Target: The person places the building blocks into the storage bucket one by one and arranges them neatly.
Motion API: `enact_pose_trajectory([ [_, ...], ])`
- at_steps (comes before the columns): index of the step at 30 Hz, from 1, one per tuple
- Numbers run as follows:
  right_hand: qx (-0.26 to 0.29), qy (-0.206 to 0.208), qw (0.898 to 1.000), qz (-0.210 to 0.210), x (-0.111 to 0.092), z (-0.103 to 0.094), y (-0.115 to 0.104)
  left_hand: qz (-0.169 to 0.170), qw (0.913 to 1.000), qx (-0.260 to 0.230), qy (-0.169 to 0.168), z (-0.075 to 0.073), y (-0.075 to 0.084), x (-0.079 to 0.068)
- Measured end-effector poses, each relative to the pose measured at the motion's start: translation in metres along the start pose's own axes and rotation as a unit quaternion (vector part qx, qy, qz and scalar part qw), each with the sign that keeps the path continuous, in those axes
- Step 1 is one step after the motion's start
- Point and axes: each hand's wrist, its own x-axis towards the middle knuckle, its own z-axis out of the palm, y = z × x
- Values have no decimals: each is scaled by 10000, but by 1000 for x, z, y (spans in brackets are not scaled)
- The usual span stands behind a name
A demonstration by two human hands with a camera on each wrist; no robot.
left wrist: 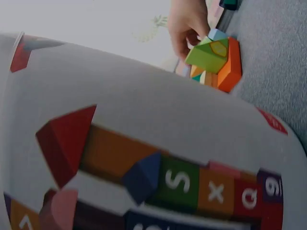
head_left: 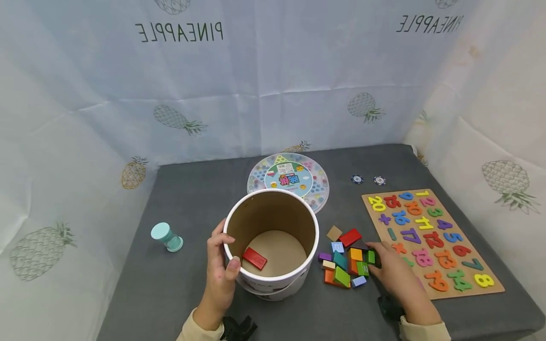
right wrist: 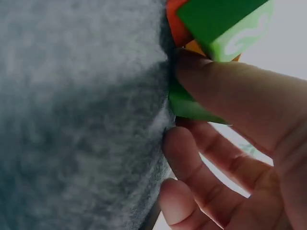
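Observation:
My left hand grips the near left rim of a white bucket, with the thumb outside and fingers over the edge. One red block lies on the bucket's floor. Printed block pictures cover the outer bucket wall in the left wrist view. To the right, my right hand is at the edge of a heap of coloured blocks. Its thumb and forefinger pinch a small green block low against the cloth. Another green block with a white mark sits just above the thumb.
A wooden number board lies right of the right hand. Behind the bucket is a round game box. Two poker chips lie at the back right. A turquoise hourglass stands on the left, and a patterned curtain closes the back.

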Motion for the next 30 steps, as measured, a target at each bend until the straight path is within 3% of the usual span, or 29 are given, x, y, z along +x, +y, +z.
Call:
enact_pose_trajectory([
  [7,287,396,9987,-112,0,4,-1,58,9998,-144,89,5,-4,-1],
  [10,367,801,9960,-153,-2,-1,-3,85,9997,-168,140,6,-5,-1],
  [13,571,1510,9866,-252,-7,-14,-12,112,9996,-159,185,7,-6,0],
  [15,844,2093,9731,-458,-10,-26,-25,148,9995,-186,198,8,-6,1],
  [19,1588,2972,9312,-1389,-18,-58,-73,241,9991,-256,226,9,-7,3],
  [21,1929,3097,9074,-2087,-22,-71,-102,279,9988,-312,247,9,-8,3],
  [24,2350,2906,8711,-3185,-24,-81,-142,302,9986,-299,301,9,-9,3],
  [27,2327,2598,8535,-3872,-20,-80,-167,276,9987,-254,338,9,-9,3],
  [29,2214,2549,8540,-3959,-16,-74,-171,244,9989,-212,346,10,-8,1],
  [30,2136,2572,8593,-3870,-15,-72,-168,225,9989,-203,351,11,-7,1],
])
